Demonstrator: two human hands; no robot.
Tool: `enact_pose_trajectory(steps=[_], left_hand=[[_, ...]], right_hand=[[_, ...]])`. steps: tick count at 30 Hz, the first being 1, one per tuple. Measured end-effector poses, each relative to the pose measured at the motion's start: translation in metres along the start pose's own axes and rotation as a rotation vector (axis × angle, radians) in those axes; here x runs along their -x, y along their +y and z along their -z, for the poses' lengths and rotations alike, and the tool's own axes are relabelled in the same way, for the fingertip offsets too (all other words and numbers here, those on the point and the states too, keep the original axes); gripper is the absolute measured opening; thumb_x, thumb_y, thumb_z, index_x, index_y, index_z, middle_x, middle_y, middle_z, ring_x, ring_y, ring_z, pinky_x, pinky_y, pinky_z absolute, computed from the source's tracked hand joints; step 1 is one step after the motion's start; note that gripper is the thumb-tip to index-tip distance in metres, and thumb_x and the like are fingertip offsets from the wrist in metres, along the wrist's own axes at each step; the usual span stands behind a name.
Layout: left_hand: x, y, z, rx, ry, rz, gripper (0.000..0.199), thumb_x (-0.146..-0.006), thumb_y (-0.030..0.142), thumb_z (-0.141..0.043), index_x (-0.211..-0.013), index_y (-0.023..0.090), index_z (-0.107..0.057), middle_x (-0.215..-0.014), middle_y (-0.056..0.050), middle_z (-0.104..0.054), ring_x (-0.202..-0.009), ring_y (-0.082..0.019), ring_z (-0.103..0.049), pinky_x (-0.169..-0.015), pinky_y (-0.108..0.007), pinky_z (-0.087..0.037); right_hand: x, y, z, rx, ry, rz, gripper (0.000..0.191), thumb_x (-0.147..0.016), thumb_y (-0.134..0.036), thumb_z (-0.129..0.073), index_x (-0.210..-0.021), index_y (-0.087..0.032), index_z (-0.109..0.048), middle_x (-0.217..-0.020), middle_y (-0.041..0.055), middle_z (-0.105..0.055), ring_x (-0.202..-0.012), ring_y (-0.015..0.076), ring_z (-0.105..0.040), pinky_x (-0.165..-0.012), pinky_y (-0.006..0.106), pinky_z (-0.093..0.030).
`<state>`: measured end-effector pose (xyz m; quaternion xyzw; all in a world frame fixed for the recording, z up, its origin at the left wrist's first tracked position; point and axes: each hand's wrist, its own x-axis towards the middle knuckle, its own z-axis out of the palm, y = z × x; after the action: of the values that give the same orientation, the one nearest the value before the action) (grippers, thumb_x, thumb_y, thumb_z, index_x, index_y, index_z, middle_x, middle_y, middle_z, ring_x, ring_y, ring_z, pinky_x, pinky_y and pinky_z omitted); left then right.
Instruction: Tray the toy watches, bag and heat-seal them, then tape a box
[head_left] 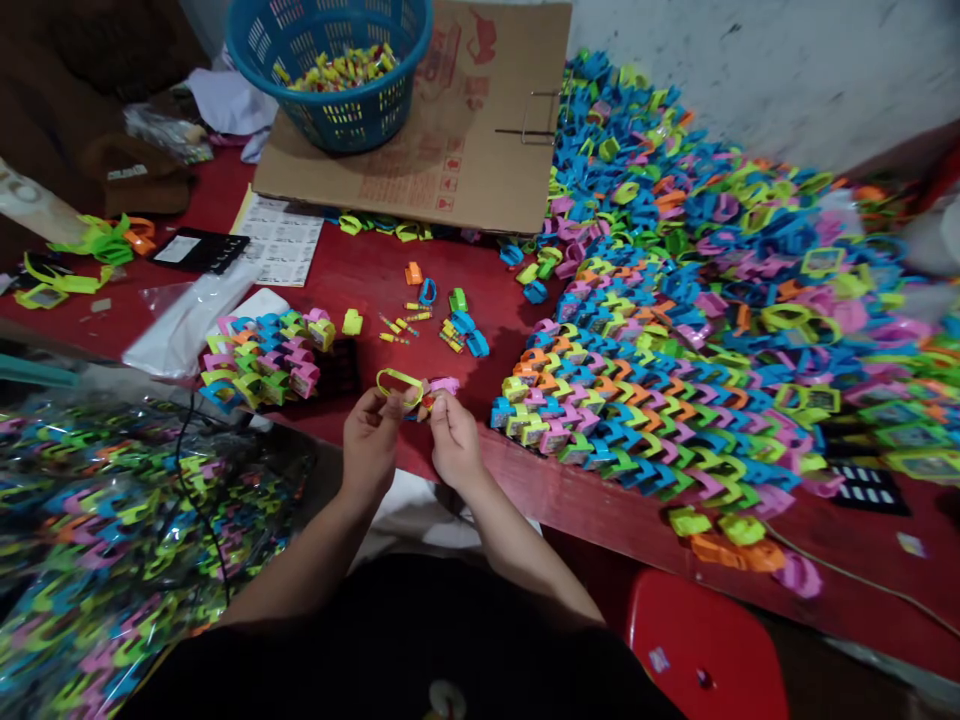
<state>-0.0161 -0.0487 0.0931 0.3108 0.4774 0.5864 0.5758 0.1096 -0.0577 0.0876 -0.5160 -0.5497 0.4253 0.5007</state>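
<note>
My left hand point(373, 435) is closed on a yellow toy watch point(400, 378), its strap looped above the fingertips. My right hand point(455, 437), pinched shut, holds a small red-and-yellow piece point(427, 402) against the watch; the fingers partly cover it. Just behind the right fingertips lies a pink toy watch point(444, 384). Farther back on the red table point(345, 290) are small yellow wrapped rolls point(418, 316), a blue toy watch point(427, 291), an orange one point(412, 272) and a green one point(458, 299).
Neat rows of coloured toy watches point(622, 400) cover the right side, with a loose heap point(675, 200) behind. A smaller stack point(259, 358) stands at left. The blue basket point(337, 120) of small yellow pieces rests on cardboard point(487, 150). A red stool point(705, 640) stands below.
</note>
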Motion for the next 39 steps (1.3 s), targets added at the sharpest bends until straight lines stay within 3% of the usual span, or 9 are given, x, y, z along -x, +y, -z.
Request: enact_pose_trajectory(steps=[11, 16, 20, 24, 28, 30, 33, 36, 39], left_hand=[[0.002, 0.013, -0.01, -0.033, -0.021, 0.035, 0.065, -0.074, 0.077, -0.1, -0.078, 0.019, -0.071, -0.071, 0.001, -0.066, -0.068, -0.012, -0.061, -0.078, -0.025, -0.058], [0.003, 0.01, -0.007, -0.098, -0.011, -0.016, 0.065, -0.078, 0.08, -0.096, -0.081, 0.018, -0.076, -0.076, -0.003, -0.074, -0.076, -0.016, -0.069, -0.077, -0.026, -0.058], [0.005, 0.002, -0.005, -0.175, -0.008, -0.079, 0.063, -0.083, 0.08, -0.091, -0.086, 0.018, -0.078, -0.084, -0.005, -0.079, -0.08, -0.018, -0.072, -0.077, -0.026, -0.059], [-0.003, -0.01, 0.006, -0.264, -0.103, -0.074, 0.065, -0.093, 0.084, -0.078, -0.094, 0.019, -0.075, -0.091, -0.009, -0.081, -0.09, -0.024, -0.078, -0.084, -0.032, -0.063], [-0.032, -0.016, 0.025, -0.647, 0.015, -0.165, 0.06, -0.107, 0.07, -0.065, -0.133, 0.017, -0.068, -0.132, -0.021, -0.078, -0.12, -0.032, -0.079, -0.107, -0.047, -0.064], [-0.055, -0.017, 0.029, -0.908, 0.097, -0.277, 0.056, -0.11, 0.054, -0.061, -0.147, 0.012, -0.063, -0.155, -0.029, -0.064, -0.142, -0.038, -0.07, -0.124, -0.055, -0.056], [-0.099, -0.019, 0.023, -1.091, 0.101, -0.341, 0.053, -0.108, 0.031, -0.057, -0.152, 0.002, -0.061, -0.173, -0.039, -0.045, -0.164, -0.046, -0.052, -0.136, -0.061, -0.042], [-0.144, -0.02, 0.008, -1.089, 0.13, -0.219, 0.05, -0.103, 0.018, -0.058, -0.149, -0.002, -0.062, -0.175, -0.044, -0.041, -0.161, -0.05, -0.055, -0.132, -0.061, -0.045], [-0.178, -0.015, -0.005, -1.073, 0.193, -0.117, 0.038, -0.102, 0.009, -0.055, -0.136, -0.004, -0.065, -0.164, -0.051, -0.049, -0.138, -0.049, -0.073, -0.117, -0.057, -0.054]], right_hand=[[0.003, -0.008, 0.01, 0.044, 0.035, 0.053, 0.065, -0.121, -0.069, -0.03, -0.08, -0.026, -0.056, -0.076, 0.0027, -0.065, -0.07, 0.0188, -0.06, -0.07, 0.031, -0.048], [0.006, -0.002, 0.006, 0.294, -0.032, 0.008, 0.052, -0.121, -0.051, -0.028, -0.083, -0.027, -0.055, -0.075, 0.0035, -0.066, -0.068, 0.021, -0.063, -0.07, 0.032, -0.045], [0.01, 0.005, 0.0, 0.57, -0.057, -0.104, 0.039, -0.119, -0.037, -0.033, -0.1, -0.025, -0.064, -0.083, 0.007, -0.072, -0.076, 0.0254, -0.069, -0.071, 0.033, -0.043], [0.001, 0.012, 0.008, 0.634, -0.137, -0.181, 0.042, -0.121, -0.036, -0.031, -0.107, -0.023, -0.069, -0.086, 0.0075, -0.072, -0.079, 0.0258, -0.069, -0.072, 0.033, -0.044], [-0.002, 0.021, 0.02, 0.755, -0.189, -0.176, 0.043, -0.121, -0.03, -0.036, -0.104, -0.02, -0.074, -0.102, 0.0125, -0.075, -0.097, 0.0276, -0.069, -0.092, 0.037, -0.052], [0.004, 0.022, 0.019, 0.88, -0.193, -0.211, 0.036, -0.117, -0.024, -0.044, -0.108, -0.018, -0.078, -0.115, 0.0173, -0.074, -0.11, 0.0319, -0.066, -0.101, 0.043, -0.053], [0.009, 0.018, 0.01, 0.994, -0.145, -0.276, 0.027, -0.11, -0.021, -0.056, -0.122, -0.017, -0.08, -0.131, 0.0222, -0.07, -0.126, 0.0393, -0.059, -0.101, 0.05, -0.054], [-0.009, 0.012, -0.003, 0.964, -0.056, -0.178, 0.031, -0.106, -0.015, -0.058, -0.129, -0.018, -0.079, -0.132, 0.0227, -0.069, -0.129, 0.0404, -0.055, -0.104, 0.053, -0.054], [-0.056, 0.012, -0.023, 0.85, -0.14, -0.035, 0.04, -0.106, -0.007, -0.05, -0.133, -0.017, -0.078, -0.133, 0.0203, -0.069, -0.127, 0.0357, -0.058, -0.115, 0.05, -0.051]])
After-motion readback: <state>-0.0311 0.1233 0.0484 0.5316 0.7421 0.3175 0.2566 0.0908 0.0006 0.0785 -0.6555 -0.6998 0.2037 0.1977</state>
